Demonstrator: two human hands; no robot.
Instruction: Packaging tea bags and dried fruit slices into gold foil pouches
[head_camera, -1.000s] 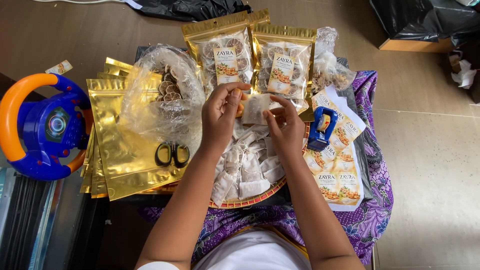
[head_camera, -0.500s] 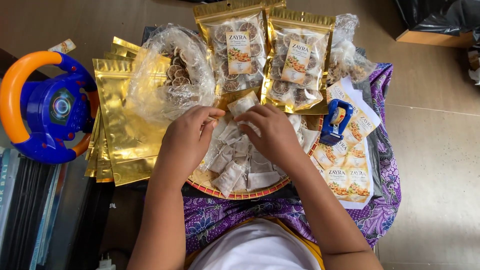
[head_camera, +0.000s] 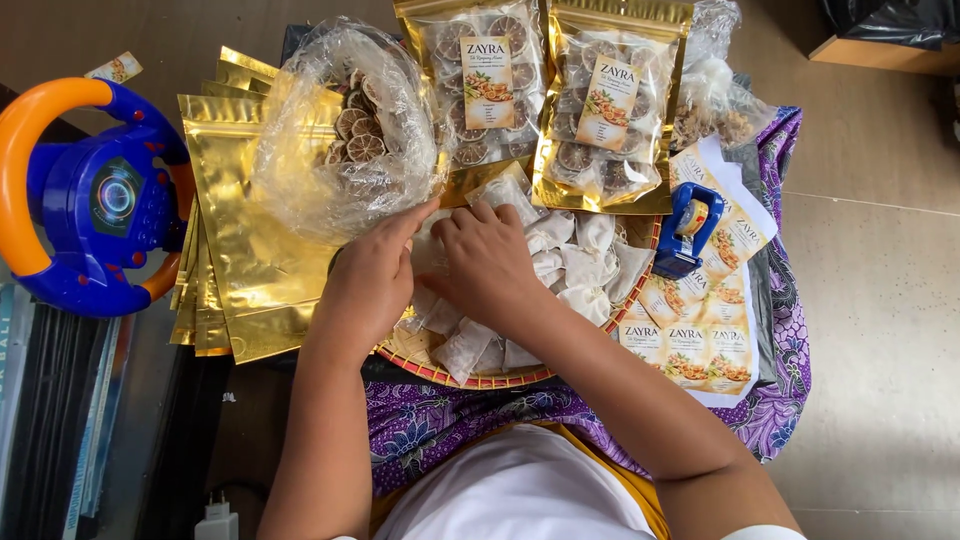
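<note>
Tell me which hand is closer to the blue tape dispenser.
Right. The right hand rests on the white sachets in the woven tray, just left of the blue tape dispenser. The left hand lies farther left, beside the clear plastic bag.

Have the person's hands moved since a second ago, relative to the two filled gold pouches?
Yes. Both hands, left hand and right hand, dropped away from the filled pouches onto the white sachets in the woven tray.
</note>
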